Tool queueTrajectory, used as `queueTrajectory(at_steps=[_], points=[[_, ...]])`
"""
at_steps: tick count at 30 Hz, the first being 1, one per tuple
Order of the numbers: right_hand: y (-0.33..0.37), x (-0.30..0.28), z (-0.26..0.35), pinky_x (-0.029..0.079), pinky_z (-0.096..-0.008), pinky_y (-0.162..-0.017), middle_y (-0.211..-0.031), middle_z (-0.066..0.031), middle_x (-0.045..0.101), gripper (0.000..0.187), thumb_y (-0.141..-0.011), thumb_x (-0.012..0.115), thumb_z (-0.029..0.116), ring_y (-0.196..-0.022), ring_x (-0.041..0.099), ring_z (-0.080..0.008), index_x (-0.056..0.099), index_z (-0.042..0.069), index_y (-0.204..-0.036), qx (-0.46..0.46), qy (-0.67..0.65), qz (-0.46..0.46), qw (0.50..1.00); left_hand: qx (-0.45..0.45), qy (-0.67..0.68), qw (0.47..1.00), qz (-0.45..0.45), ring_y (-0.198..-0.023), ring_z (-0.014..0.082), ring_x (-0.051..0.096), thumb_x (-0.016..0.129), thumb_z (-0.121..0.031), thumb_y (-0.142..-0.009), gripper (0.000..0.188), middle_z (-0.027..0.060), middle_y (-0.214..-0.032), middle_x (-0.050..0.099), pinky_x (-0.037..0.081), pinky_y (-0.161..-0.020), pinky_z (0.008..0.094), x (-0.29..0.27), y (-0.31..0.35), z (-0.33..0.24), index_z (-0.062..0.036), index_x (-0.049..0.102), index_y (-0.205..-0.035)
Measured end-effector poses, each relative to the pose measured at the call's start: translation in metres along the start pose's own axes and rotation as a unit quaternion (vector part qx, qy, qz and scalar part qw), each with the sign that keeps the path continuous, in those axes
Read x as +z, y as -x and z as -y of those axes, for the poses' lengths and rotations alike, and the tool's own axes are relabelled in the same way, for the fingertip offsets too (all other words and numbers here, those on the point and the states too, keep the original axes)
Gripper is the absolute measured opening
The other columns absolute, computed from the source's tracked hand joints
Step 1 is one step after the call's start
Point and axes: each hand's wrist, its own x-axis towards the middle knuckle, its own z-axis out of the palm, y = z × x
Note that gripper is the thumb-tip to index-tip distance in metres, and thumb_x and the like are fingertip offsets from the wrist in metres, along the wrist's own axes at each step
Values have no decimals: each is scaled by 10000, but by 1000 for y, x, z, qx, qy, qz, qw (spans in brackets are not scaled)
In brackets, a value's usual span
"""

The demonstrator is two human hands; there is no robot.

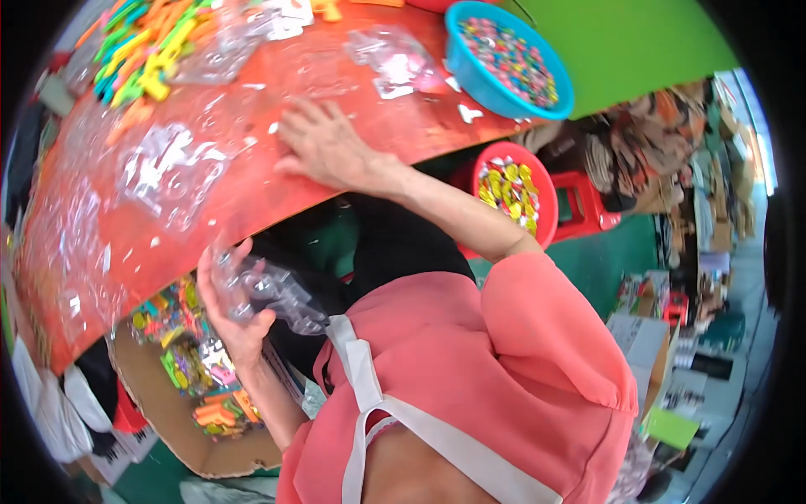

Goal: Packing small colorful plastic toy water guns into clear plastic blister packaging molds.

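Note:
My left hand [238,323] is closed around a clear moulded plastic shell [277,290], just off the table's near edge. The shell looks transparent, with nothing coloured inside it. My right hand [332,149] rests palm down on the red tabletop [277,181], its fingers stretched out and apart. Around it lie small white scraps. Several more clear plastic shells [168,172] are spread to the left. Beyond my right hand is another clear shell [395,59] with white and pink pieces by it.
Colourful plastic toy guns [155,50] are heaped at the far left. A blue basin [453,63] of small multicoloured pieces stands at the far right. Below are a red bowl [547,197] of gold-wrapped pieces, a red stool [600,206] and a cardboard box [159,412] of filled packs.

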Motion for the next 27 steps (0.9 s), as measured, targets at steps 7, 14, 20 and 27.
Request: queueTrajectory(at_steps=[7,14,20,27], points=[[90,-43,-9,419,-435,-929,-1211,-120,529,516,-795,728,291,-1186,476,-301,567,33,-1211,-17,-64,-21,998,5,-7,997,82,-1301,345,479,916,-414,-627,1170,163,-1499,358,474,-1011,465,29,-19,1,-61,229,-1505],[128,-55,-50,457,-361,-785,-954,-72,527,245,-812,572,151,-906,529,-242,601,39,-1028,-120,-104,-100,982,31,-68,984,159,-1302,289,468,906,-372,-663,1125,126,-1469,381,449,-1007,395,82,-43,-15,-47,240,-1509],[154,-85,-100,503,-376,-759,-909,-78,600,252,-755,618,50,-855,595,-259,640,46,-1006,48,14,-186,981,85,-421,852,299,-1288,321,463,835,-236,-623,925,161,-1403,444,416,-1040,424,147,-98,-48,-99,432,-1444],[189,-79,-145,491,-382,-832,-1012,-93,620,280,-763,655,60,-965,591,-271,652,22,-1040,140,54,-168,974,203,-562,731,330,-1293,410,407,818,-257,-636,790,238,-1417,422,370,-1053,489,208,-126,-31,-128,535,-1362]])
